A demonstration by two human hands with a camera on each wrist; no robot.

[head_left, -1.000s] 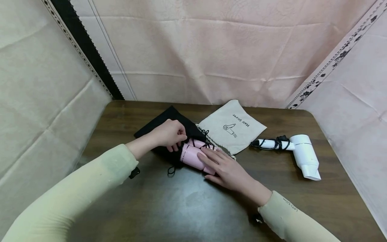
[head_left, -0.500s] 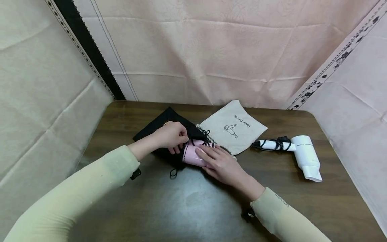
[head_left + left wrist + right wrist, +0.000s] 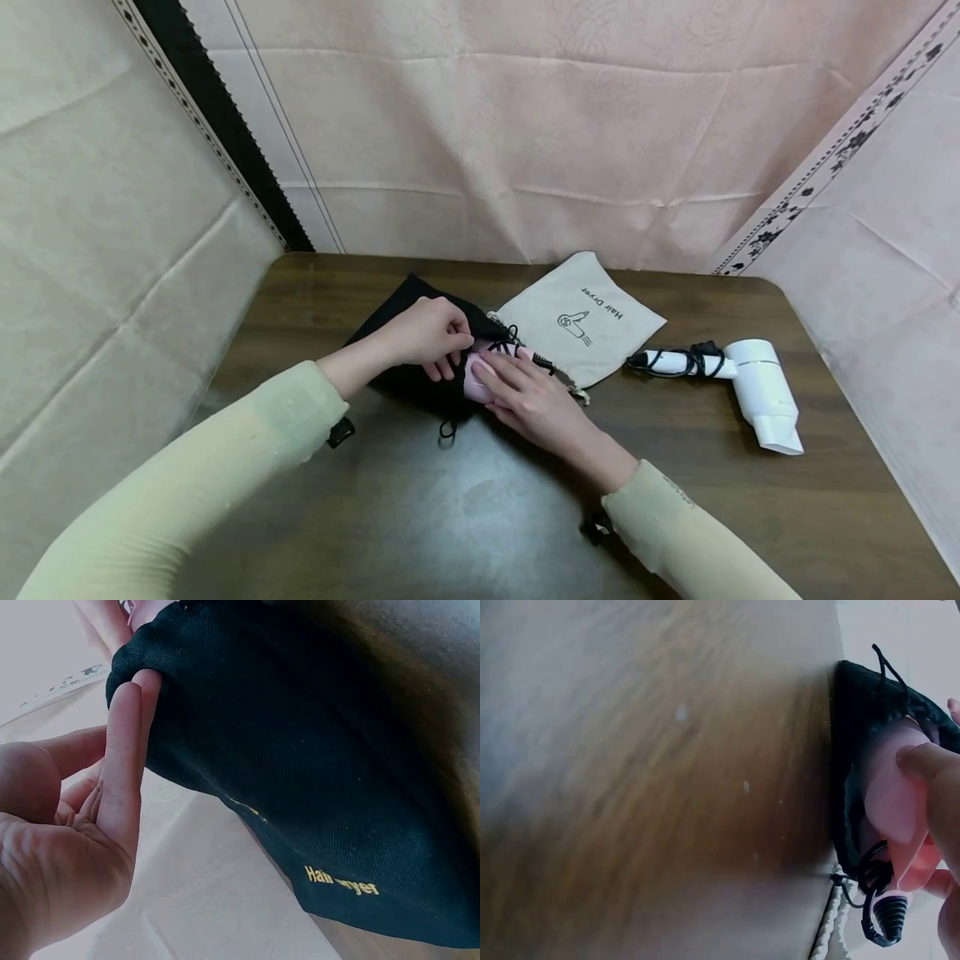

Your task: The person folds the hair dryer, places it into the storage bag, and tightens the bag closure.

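A pink hair dryer (image 3: 894, 796) lies partly inside a black drawstring bag (image 3: 300, 750), its body mostly covered by the cloth. My left hand (image 3: 431, 337) pinches the upper edge of the bag's mouth between thumb and forefinger, the other fingers lying along the cloth. My right hand (image 3: 528, 400) holds the dryer's exposed end, thumb on the near side and fingers over the top. A black cord is looped at the dryer's handle, with a ribbed cord sleeve (image 3: 891, 916) sticking out. Gold lettering (image 3: 341, 881) shows on the bag.
A white cloth pouch (image 3: 581, 321) printed "Hair Dryer" lies just behind and right, its rope drawstring close to the right fingers. Farther right is a white hair dryer (image 3: 761, 392) with its cord wound round the handle. Fabric curtains stand behind the wooden table (image 3: 360, 517).
My right hand has moved left with the pink dryer, which sits deeper in the black bag, less pink showing. My left hand keeps its hold on the bag's mouth, shifting slightly right.
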